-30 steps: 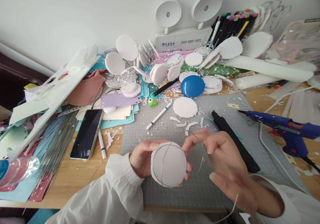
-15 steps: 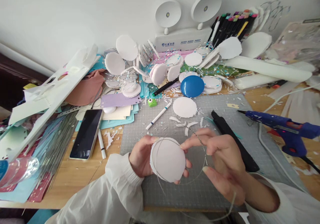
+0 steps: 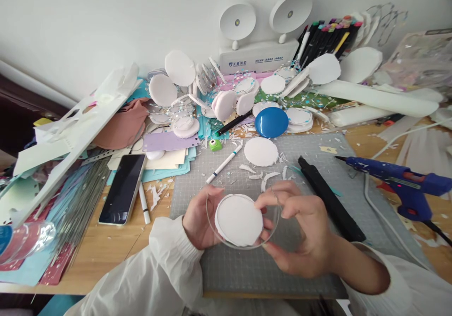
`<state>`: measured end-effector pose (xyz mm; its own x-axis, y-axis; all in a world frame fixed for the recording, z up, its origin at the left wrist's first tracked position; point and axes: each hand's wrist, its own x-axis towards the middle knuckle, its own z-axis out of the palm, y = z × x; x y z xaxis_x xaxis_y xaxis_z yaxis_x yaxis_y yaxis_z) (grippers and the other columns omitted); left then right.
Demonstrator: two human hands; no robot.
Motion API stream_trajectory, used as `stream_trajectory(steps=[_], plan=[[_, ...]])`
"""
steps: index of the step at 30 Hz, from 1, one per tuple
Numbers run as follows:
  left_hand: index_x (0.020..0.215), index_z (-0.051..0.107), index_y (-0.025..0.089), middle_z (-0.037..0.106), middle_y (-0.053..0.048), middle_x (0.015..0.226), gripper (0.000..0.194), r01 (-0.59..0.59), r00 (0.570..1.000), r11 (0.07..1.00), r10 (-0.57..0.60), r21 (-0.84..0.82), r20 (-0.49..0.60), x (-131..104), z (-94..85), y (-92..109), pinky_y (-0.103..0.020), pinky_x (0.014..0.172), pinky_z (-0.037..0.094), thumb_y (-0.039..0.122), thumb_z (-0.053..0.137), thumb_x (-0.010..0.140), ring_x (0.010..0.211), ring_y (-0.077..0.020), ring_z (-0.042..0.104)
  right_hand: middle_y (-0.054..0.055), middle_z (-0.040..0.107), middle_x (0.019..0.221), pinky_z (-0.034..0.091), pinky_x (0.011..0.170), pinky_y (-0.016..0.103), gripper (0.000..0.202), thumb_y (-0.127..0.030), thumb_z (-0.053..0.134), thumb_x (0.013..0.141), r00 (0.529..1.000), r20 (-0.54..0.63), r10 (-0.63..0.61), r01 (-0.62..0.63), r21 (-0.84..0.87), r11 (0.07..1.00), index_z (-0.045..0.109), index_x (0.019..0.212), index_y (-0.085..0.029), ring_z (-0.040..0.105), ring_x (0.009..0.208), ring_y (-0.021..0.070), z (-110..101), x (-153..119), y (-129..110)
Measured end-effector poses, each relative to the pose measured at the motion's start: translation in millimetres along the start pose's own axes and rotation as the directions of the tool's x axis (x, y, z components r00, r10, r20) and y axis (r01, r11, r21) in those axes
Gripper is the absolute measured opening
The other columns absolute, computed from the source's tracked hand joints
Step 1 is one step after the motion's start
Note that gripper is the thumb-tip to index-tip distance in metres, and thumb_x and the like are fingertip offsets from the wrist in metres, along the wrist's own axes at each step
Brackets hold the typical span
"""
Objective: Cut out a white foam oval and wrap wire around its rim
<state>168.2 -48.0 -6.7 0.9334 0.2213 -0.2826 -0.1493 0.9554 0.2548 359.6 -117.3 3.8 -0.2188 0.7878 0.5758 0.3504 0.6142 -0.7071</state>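
Observation:
A white foam disc (image 3: 239, 219) is held over the cutting mat by my left hand (image 3: 202, 218), its thumb at the upper left edge and fingertips showing beyond the right edge. Around the disc hangs a thin wire ring (image 3: 243, 248), wider than the disc. My right hand (image 3: 305, 233) pinches this ring on its right side, with a fingertip at the disc's upper right edge. Whether the ring touches the disc I cannot tell. Another white disc (image 3: 261, 151) lies flat on the mat beyond my hands, among white scraps.
To the right are a black bar-shaped tool (image 3: 328, 198) and a blue glue gun (image 3: 399, 177) with its cord. A phone (image 3: 122, 189), marker (image 3: 224, 164) and green punch (image 3: 214, 145) lie left of the discs. Decorated white discs (image 3: 226, 105) crowd the back; the mat (image 3: 275, 280) lies under my hands.
The wire has gone from a loose, overlapping coil to a rounder ring about the disc. My right hand has shifted slightly left and its loose wire tail no longer shows.

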Motion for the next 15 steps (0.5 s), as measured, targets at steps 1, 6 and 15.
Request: stream_trajectory(steps=[1,6,15], plan=[[0.113,0.063,0.002,0.070,-0.024,0.106,0.061,-0.014,1.000,1.000,0.014,0.012,-0.005,1.0,0.4,-0.8,-0.041,0.079,0.050,0.050,0.048,0.080,0.097,-0.0349,0.067,-0.001,0.065,0.080,0.037,0.083,0.043,0.048,-0.010,0.060,0.066,1.000,0.010,-0.010,0.010,-0.019,1.000,0.032,0.102,-0.026,0.058,0.076,0.0201,-0.3,-0.3,0.3],[0.091,0.069,0.004,0.074,-0.019,0.082,0.048,-0.003,0.996,0.990,0.015,0.143,-0.083,5.8,0.0,-5.8,-0.028,0.062,0.052,0.049,0.059,0.079,0.070,-0.0237,0.071,0.003,0.068,0.092,0.040,0.080,0.043,0.046,-0.014,0.062,0.064,0.998,0.054,-0.022,0.028,-0.113,0.993,0.033,0.098,-0.027,0.057,0.082,0.0226,-0.9,-1.0,-1.0],[0.076,0.070,0.005,0.074,-0.017,0.067,0.029,-0.012,0.977,0.975,0.059,0.222,-0.207,5.2,6.2,-6.1,-0.027,0.052,0.054,0.033,0.062,0.077,0.055,-0.0218,0.070,0.005,0.066,0.097,0.041,0.081,0.043,0.044,-0.009,0.060,0.064,0.998,0.051,-0.027,0.029,-0.033,0.999,0.039,0.099,-0.025,0.056,0.085,0.0227,-0.8,-3.0,-3.2]])
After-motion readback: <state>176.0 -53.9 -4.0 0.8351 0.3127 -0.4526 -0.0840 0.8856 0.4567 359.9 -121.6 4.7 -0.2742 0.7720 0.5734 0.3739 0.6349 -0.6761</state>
